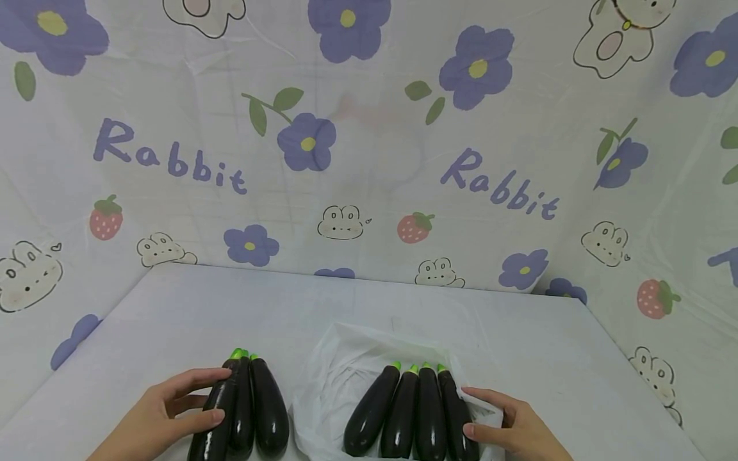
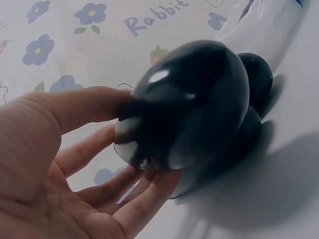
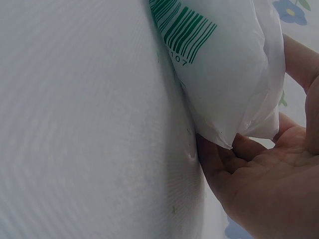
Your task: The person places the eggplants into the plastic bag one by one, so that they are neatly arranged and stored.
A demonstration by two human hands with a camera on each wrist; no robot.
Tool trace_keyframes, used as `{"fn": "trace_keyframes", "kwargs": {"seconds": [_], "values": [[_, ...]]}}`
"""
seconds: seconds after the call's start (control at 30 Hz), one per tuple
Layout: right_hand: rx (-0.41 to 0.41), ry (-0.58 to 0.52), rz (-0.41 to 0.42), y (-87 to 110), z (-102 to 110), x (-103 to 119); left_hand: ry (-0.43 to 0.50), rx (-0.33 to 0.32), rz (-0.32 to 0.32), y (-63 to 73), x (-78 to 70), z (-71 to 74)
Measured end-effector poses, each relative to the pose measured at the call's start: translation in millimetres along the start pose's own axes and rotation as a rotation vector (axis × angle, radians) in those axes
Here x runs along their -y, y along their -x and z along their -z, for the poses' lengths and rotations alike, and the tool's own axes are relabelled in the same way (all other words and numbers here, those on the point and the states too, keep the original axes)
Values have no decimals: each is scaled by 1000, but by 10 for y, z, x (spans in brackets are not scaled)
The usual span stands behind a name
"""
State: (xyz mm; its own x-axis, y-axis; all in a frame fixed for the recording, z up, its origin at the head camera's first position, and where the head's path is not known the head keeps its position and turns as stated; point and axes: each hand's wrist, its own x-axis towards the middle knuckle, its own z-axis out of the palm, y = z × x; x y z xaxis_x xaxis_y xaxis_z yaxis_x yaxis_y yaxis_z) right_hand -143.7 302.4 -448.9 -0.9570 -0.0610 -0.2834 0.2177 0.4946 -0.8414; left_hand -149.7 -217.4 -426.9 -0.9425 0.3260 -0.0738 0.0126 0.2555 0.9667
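Observation:
Three dark, glossy eggplants with bright green stem ends lie side by side at the left of the table. My left hand point(image 1: 155, 413) grips the leftmost eggplant point(image 1: 213, 426), thumb on one side and fingers on the other; its rounded end point(image 2: 194, 94) fills the left wrist view. Right of them, a white plastic bag point(image 1: 325, 384) is spread open with several more eggplants point(image 1: 398, 416) in a row on it. My right hand point(image 1: 521, 426) holds the bag's right side beside the outermost eggplant. In the right wrist view, the fingers sit under the bag point(image 3: 229, 84), which carries a green barcode.
The table point(image 1: 230, 301) has a white cover. Behind it and at both sides hangs a white cloth point(image 1: 375, 173) printed with purple flowers, rabbits, strawberries and the word Rabbit.

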Motion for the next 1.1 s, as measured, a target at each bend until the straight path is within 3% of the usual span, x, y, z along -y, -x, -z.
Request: {"fn": "trace_keyframes", "kwargs": {"seconds": [0.73, 1.1], "values": [[19, -34, -2, -3, 11, -12, 62, 11, 16, 30, -65, -71], [48, -48, 12, -10, 46, -7, 31, -10, -38, 18, -164, -172]]}}
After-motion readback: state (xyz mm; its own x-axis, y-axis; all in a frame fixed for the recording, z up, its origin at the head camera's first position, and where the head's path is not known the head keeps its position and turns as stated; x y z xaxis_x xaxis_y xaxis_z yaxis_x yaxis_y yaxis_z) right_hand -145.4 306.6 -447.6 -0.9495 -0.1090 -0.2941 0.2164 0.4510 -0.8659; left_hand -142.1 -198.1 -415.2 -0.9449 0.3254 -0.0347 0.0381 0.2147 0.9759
